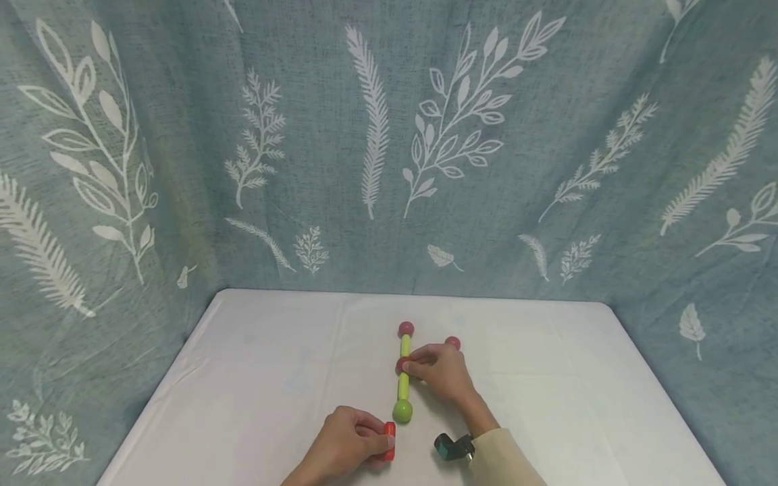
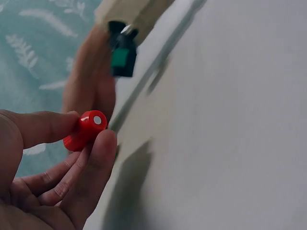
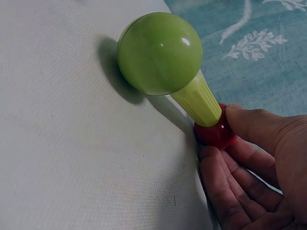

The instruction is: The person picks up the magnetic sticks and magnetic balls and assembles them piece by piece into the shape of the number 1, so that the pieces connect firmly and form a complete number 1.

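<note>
A straight chain of magnetic building pieces lies on the table. It runs from a red ball point(image 1: 406, 329) through a yellow-green rod point(image 1: 405, 345), a middle red ball point(image 1: 402, 365) and a second yellow-green rod point(image 1: 404, 387) to a green ball point(image 1: 402, 410) at the near end. My right hand point(image 1: 444, 373) pinches the middle red ball between thumb and fingers. Just left of the green ball, my left hand point(image 1: 352, 442) holds a short red rod point(image 1: 390, 441) by thumb and fingertips. A pale round disc shows in that rod's end in the left wrist view.
Another red ball point(image 1: 452, 343) shows just behind the right hand, partly hidden by it. A black wrist camera point(image 1: 452, 447) sticks out from the right sleeve. The white-covered table point(image 1: 255, 378) ends at a patterned blue-green curtain point(image 1: 316, 135) at the back and sides.
</note>
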`<action>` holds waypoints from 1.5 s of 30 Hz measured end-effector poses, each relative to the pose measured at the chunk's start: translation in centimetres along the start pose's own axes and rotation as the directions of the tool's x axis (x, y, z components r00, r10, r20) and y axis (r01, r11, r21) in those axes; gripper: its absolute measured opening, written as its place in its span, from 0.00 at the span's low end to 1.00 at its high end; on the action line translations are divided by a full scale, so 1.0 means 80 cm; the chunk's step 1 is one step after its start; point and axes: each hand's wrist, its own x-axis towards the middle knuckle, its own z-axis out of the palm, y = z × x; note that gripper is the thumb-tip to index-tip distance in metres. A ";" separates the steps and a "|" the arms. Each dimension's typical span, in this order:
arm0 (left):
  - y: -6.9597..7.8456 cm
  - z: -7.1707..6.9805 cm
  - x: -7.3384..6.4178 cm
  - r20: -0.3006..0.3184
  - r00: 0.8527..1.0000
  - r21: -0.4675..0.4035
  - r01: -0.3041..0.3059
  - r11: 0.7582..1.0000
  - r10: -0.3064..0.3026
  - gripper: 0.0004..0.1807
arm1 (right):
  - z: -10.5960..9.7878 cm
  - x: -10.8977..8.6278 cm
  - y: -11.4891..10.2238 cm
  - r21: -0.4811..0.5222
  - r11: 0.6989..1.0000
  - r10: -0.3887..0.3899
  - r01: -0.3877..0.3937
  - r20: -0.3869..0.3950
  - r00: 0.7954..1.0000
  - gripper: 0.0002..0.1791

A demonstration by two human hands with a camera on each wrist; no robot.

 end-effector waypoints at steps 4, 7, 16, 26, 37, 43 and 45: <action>-0.001 0.019 0.003 0.018 1.000 -0.002 0.025 1.000 -0.025 0.11 | 0.000 0.001 0.002 0.003 1.000 -0.016 0.016 0.002 1.000 0.10; -0.001 0.029 0.006 0.016 0.999 -0.006 0.030 1.000 -0.030 0.09 | 0.000 0.001 0.003 0.005 1.000 -0.015 0.015 0.003 1.000 0.10; 0.008 0.033 0.017 0.003 1.000 0.123 0.027 0.992 -0.027 0.10 | -0.001 0.001 0.004 0.009 1.000 -0.013 0.013 -0.002 1.000 0.10; 0.013 0.031 0.028 0.027 0.999 0.133 0.037 0.990 -0.041 0.10 | -0.002 0.000 0.002 0.014 1.000 -0.008 0.008 0.006 1.000 0.10; 0.012 0.034 0.030 -0.012 0.998 0.129 0.057 0.990 -0.055 0.11 | -0.002 0.001 0.004 0.014 1.000 -0.018 0.018 0.006 1.000 0.10; 0.011 0.036 0.029 -0.026 0.998 0.129 0.063 0.990 -0.061 0.11 | -0.001 0.000 0.005 0.012 1.000 -0.011 0.011 0.005 1.000 0.10; 0.011 0.036 0.028 -0.024 0.998 0.125 0.056 0.991 -0.053 0.11 | -0.001 0.000 0.005 0.010 1.000 -0.011 0.011 0.003 1.000 0.10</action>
